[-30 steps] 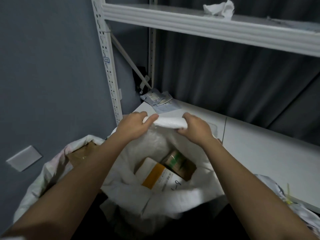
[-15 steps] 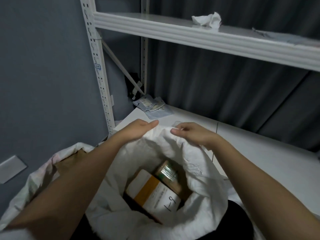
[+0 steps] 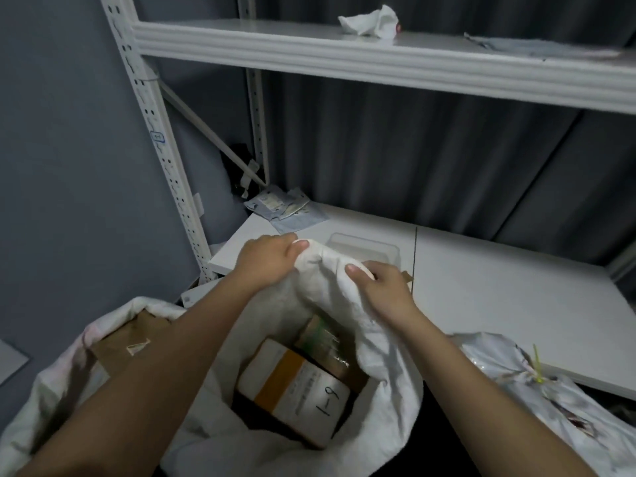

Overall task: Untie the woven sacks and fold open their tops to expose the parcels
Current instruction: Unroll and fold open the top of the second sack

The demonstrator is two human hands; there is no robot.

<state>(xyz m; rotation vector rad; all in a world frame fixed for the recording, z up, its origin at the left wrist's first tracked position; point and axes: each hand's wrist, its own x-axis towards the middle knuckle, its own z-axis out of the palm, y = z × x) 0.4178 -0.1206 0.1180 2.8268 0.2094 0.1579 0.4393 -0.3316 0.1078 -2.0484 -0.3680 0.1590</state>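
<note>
An open white woven sack [image 3: 389, 383] stands in front of me, below the shelf. My left hand [image 3: 266, 258] and my right hand [image 3: 382, 287] both grip its far rim, which bunches up between them. Inside lie a boxed parcel with a white label and an orange band [image 3: 292, 383] and a tape-wrapped brown parcel [image 3: 321, 339]. At the left a second sack [image 3: 65, 366] sits open with a brown cardboard parcel [image 3: 127, 342] showing. At the lower right a third sack [image 3: 537, 383] is closed with a yellow tie [image 3: 538, 368].
A white metal rack's lower shelf [image 3: 499, 290] holds a clear plastic tray [image 3: 364, 247] and some flat packets [image 3: 285, 210]. The upper shelf [image 3: 378, 60] carries a crumpled white cloth [image 3: 370, 22]. The rack's upright post [image 3: 161, 139] stands left, against a grey wall.
My hands have moved closer together on the far rim, which now bunches between them. The view has tilted a little, so more of the parcels and the tied sack show.
</note>
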